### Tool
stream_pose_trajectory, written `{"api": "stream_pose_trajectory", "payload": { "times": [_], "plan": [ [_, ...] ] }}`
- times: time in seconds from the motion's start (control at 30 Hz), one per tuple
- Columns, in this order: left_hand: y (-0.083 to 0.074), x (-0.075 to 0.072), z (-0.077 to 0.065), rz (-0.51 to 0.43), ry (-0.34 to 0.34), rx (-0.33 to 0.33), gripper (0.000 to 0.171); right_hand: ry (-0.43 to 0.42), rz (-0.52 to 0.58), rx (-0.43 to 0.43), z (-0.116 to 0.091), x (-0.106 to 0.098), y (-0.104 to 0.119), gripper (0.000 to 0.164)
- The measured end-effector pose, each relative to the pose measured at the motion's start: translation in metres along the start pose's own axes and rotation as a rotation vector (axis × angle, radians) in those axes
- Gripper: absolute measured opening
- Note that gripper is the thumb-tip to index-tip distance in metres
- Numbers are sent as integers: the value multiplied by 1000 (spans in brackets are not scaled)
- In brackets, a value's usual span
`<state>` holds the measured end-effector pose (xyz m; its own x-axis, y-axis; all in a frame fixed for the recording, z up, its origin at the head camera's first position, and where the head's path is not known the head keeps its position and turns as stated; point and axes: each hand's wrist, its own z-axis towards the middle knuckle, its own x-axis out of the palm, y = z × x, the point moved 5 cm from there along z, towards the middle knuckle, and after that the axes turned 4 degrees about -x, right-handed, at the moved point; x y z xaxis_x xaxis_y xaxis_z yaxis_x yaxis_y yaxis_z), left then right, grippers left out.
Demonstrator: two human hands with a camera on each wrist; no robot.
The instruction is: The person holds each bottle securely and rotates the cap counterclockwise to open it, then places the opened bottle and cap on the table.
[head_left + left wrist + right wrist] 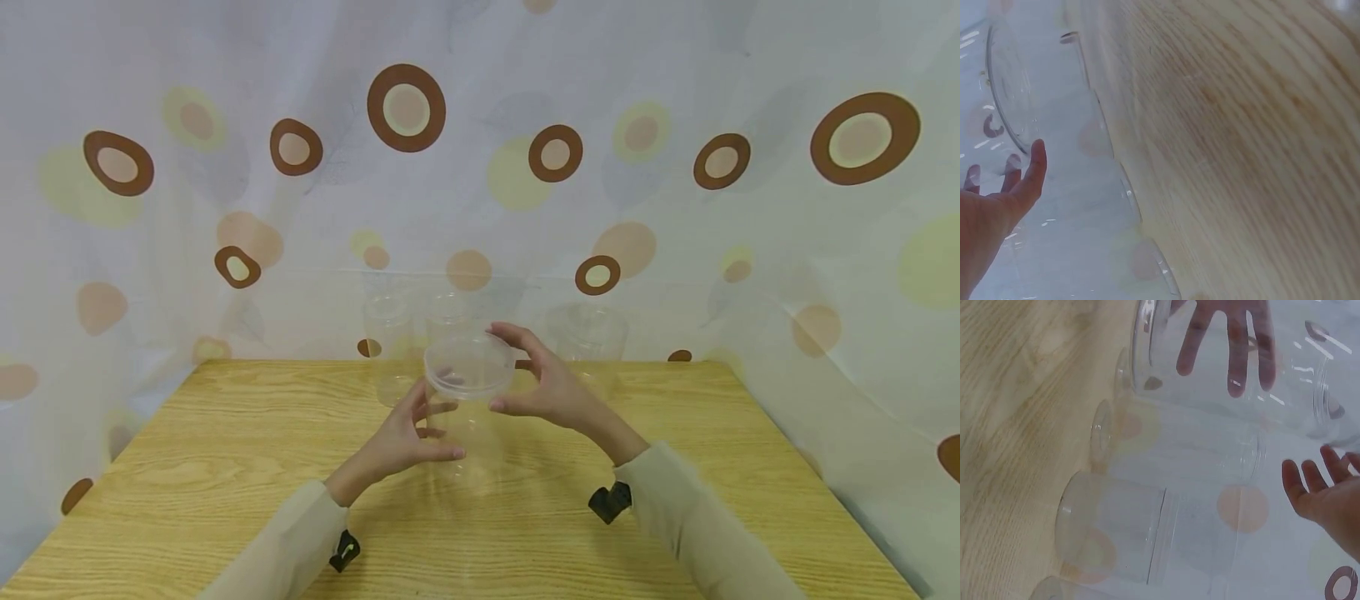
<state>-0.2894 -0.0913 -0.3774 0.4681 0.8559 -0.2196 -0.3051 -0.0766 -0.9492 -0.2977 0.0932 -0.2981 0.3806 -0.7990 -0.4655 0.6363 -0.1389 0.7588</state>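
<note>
Light: soft, even; source out of frame. Shadow: faint, on the tabletop (566, 546), head view, five o'clock. Glare: white streaks on the clear jar (1300, 375), right-wrist view, two o'clock. Focus: wrist views softer than head view.

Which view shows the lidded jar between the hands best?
Head: the clear lidded jar shows at full height. Right wrist shows it larger but cropped; left wrist only its lower end, cut by the edge.

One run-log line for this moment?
left hand: grips clear jar | right hand: by jar's top, contact unclear | behind: more clear containers on table
</note>
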Motion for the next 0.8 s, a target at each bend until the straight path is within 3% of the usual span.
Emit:
{"api": "stream_pose_trajectory", "payload": {
  "times": [0.2, 0.37, 0.6, 0.8],
  "plan": [
    [1, 0, 0, 13, -34, 1, 99, -156, -92, 34, -4, 6, 3, 86],
    [1, 2, 0, 14, -34, -6, 100, -175, -91, 67, -4, 8, 2, 83],
    [2, 3, -1, 3, -25, -20, 100, -83, -6, 46, 0, 7, -2, 80],
    [3, 4, -1, -2, 28, 0, 99, 130, 194, 34, 3, 2, -9, 77]
  ]
}}
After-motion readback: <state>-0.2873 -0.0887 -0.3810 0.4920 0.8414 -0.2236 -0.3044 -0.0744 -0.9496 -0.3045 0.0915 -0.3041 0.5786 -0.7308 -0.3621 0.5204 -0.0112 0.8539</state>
